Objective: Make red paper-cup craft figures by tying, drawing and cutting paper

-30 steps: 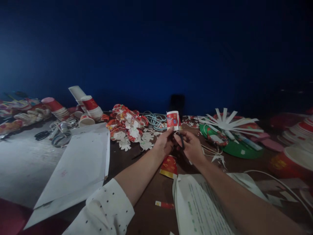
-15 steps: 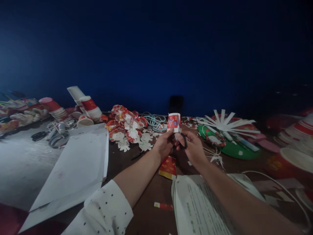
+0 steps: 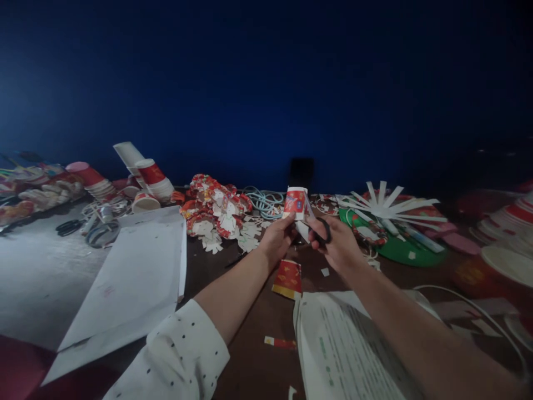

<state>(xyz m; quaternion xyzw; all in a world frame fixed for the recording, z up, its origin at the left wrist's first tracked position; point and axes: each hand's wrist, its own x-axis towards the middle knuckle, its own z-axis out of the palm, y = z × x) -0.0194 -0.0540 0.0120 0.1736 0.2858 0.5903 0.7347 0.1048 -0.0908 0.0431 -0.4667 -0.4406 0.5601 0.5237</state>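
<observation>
A red and white paper cup [image 3: 296,201] is held by my left hand [image 3: 277,240], the fingers closed round its lower left side. My right hand [image 3: 336,243] grips black-handled scissors [image 3: 322,231], its fingers in the loops. The scissors are at the cup's right side, where a strip of the cup wall stands away; the blades are mostly hidden. Below my hands lies a cut red piece of paper cup [image 3: 288,276] with a gold edge.
Red and white cut paper pieces [image 3: 219,208] are heaped at the back left. A white board [image 3: 137,278] lies left, printed sheets [image 3: 341,344] in front. A fanned white paper shape [image 3: 387,205] rests near a green disc [image 3: 400,253]. Cup stacks [image 3: 156,178] stand at left.
My right hand with the scissors has shifted slightly right, away from the cup. A cut strip now stands out from the cup's right side. My left hand keeps its hold.
</observation>
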